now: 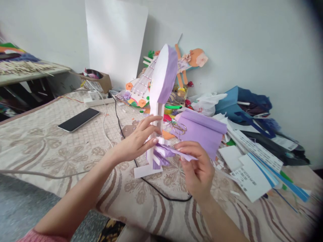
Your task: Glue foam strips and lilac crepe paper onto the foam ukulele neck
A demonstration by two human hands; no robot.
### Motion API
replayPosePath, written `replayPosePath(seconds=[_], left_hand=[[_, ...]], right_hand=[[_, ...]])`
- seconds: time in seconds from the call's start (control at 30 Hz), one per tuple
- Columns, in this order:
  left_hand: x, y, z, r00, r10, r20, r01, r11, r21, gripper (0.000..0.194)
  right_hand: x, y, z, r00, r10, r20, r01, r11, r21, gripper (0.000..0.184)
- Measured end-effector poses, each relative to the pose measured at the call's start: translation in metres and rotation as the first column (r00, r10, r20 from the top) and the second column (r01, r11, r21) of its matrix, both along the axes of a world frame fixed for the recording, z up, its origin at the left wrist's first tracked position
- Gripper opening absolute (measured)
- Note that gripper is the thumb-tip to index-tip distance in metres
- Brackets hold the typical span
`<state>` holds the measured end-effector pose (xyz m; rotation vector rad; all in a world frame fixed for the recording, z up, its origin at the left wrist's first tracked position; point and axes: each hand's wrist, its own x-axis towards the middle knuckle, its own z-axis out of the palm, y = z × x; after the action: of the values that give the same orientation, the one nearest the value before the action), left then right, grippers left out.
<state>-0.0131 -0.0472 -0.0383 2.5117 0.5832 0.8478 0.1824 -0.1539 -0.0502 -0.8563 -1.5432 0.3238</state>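
Observation:
A tall white foam model (161, 84) with a purple paper face stands upright on a small white base on the patterned cloth (50, 144). My left hand (137, 139) presses its fingers against the model's white stem near the bottom. My right hand (195, 164) pinches a purple paper strip (176, 153) that runs to a bunch of purple folds at the stem's foot.
A roll of purple crepe paper (202, 129) and scissors (178, 127) lie just behind. A phone (78, 119) lies at the left, with a power strip (97, 100), white and black cables. Paper scraps, cards and bags crowd the right; a craft doll leans on the wall.

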Motion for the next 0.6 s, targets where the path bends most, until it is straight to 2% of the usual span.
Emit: replayPosePath(seconds=[0.3,0.6], left_hand=[[0.0,-0.0002,-0.0005,1.0,-0.003,-0.001,0.003,1.0,-0.003,0.025],[0.0004,-0.0015,0.001,1.0,-0.011,0.003,0.011,1.0,-0.002,0.022]], right_hand=[[0.0034,0.0008,0.0072,0.996,0.061,0.068,-0.06,0.998,-0.031,0.025],[0.002,0.0033,0.0094,0.997,0.072,0.032,-0.07,0.995,-0.077,0.02]])
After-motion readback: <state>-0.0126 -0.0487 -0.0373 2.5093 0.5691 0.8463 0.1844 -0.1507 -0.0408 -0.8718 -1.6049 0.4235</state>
